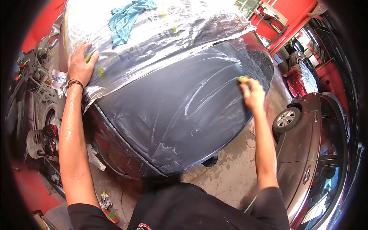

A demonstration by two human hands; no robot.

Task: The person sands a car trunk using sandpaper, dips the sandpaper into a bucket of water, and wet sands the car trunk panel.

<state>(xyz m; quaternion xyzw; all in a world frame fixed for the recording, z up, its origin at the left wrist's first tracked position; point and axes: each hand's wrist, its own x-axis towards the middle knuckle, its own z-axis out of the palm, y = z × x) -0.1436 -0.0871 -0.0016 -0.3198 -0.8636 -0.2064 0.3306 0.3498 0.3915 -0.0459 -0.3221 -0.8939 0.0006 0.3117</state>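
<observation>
A dark grey car panel [153,103] spreads out before me, wet and streaked with whitish suds. At its right side my right hand [253,96] is closed around a small yellow-and-green sponge [243,79], which is pressed to the panel. My left hand [81,63] rests with fingers apart on the masked part of the car, at the left edge. That part is covered with newspaper [134,57] and clear plastic film, taped along the panel's upper edge. A crumpled blue cloth [126,21] lies on the newspaper, beyond my left hand.
A brown car [303,142] is parked close on the right. Car parts and a tire [51,115] crowd the left side. Concrete floor [230,165] shows below the panel, with crumpled paper [105,201] at lower left. Shelving stands against the red wall [295,11].
</observation>
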